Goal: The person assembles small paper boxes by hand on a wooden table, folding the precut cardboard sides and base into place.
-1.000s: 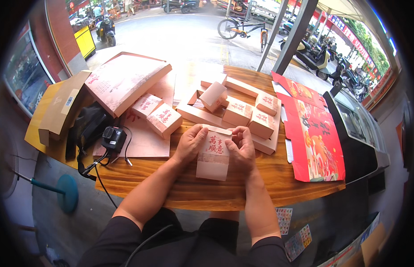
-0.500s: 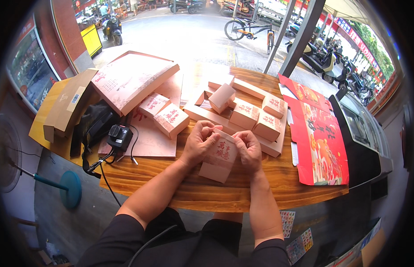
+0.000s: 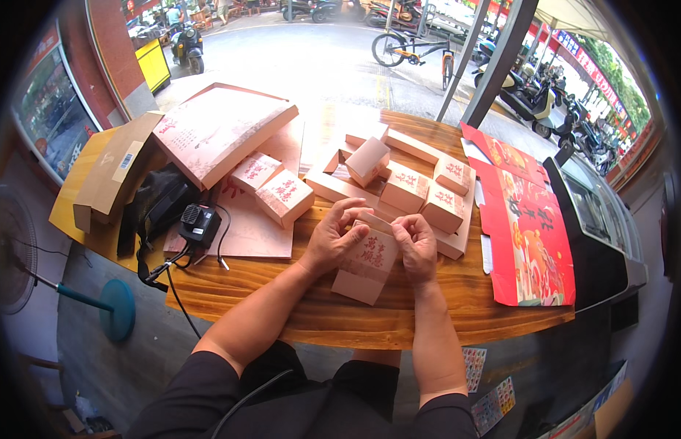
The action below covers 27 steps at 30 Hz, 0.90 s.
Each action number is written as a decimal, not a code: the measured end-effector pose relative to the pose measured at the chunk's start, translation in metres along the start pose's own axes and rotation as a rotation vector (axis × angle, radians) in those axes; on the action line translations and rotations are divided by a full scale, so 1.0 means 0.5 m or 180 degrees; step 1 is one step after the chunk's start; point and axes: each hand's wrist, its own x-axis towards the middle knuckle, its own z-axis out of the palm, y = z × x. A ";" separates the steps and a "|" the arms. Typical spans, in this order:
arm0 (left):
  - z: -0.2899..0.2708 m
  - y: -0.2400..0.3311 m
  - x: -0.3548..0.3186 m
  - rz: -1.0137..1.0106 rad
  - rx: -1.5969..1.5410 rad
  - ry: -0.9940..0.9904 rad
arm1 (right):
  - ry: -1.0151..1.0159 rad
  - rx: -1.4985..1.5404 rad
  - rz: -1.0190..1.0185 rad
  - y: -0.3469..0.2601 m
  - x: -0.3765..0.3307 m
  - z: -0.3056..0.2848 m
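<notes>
Centre frame: small pink cardboard box w/ red print (image 3: 368, 265), on brown wooden table (image 3: 282, 293)
L hand (image 3: 331, 240): grasping box's left side
R hand (image 3: 416, 247): pinching box's top right edge

A small pale pink cardboard box (image 3: 368, 262) with dark red printed characters on its face sits tilted on the wooden bench (image 3: 282, 293), near the front edge and directly ahead of the person. It is partly folded: its top end is still open, with a flap raised. Its lower corner rests on the bench while the upper end leans away from the person. The left hand (image 3: 331, 238) grips its upper left side, and the right hand (image 3: 416, 245) pinches its upper right edge, both touching the open top.
</notes>
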 end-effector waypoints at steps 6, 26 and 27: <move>0.001 -0.008 0.001 0.0075 0.0216 0.0398 | -0.0358 0.0248 0.0195 -0.002 -0.002 0.005; -0.010 0.026 0.003 -0.0217 -0.0052 0.0693 | -0.0974 0.0443 0.0494 -0.033 -0.015 0.033; -0.011 0.025 0.003 -0.0249 -0.0074 0.0615 | -0.0951 0.0420 0.0490 -0.031 -0.015 0.028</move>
